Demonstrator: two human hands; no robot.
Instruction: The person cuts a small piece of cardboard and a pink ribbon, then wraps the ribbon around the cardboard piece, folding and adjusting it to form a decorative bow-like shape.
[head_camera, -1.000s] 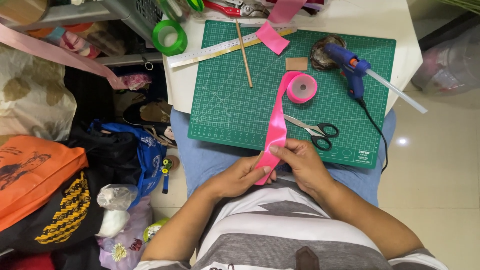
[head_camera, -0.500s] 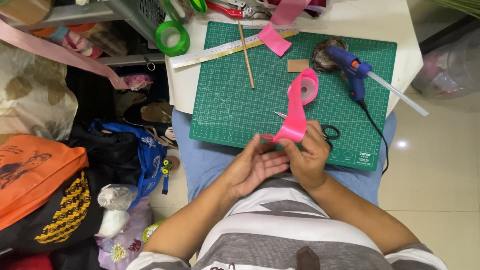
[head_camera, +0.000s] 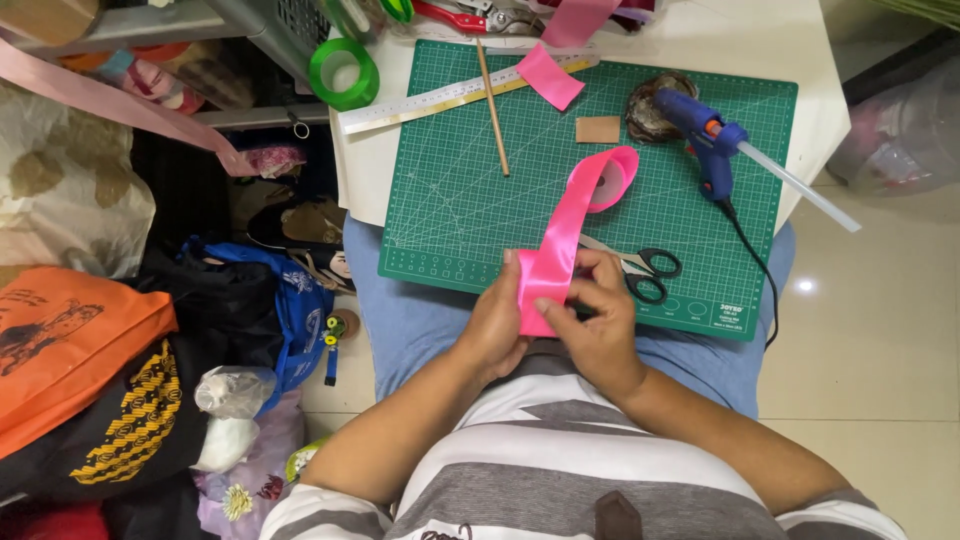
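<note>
A wide pink ribbon (head_camera: 570, 225) runs from its roll (head_camera: 612, 180) on the green cutting mat (head_camera: 450, 210) down to my hands at the mat's near edge. My left hand (head_camera: 497, 325) grips the ribbon's free end from the left. My right hand (head_camera: 598, 320) pinches the same end from the right, with its thumb on the ribbon's face. Black-handled scissors (head_camera: 645, 272) lie on the mat just right of my right hand.
On the mat lie a blue glue gun (head_camera: 702, 140) with its cord, a wooden stick (head_camera: 492, 107), a metal ruler (head_camera: 450, 95), a pink ribbon scrap (head_camera: 548, 76) and a small brown piece (head_camera: 597, 129). A green ribbon roll (head_camera: 343, 72) sits at the table's left. Bags crowd the floor (head_camera: 90, 340).
Both hands have drawn the ribbon end toward my body and shifted their grip on it. The roll has turned and now stands on edge.
</note>
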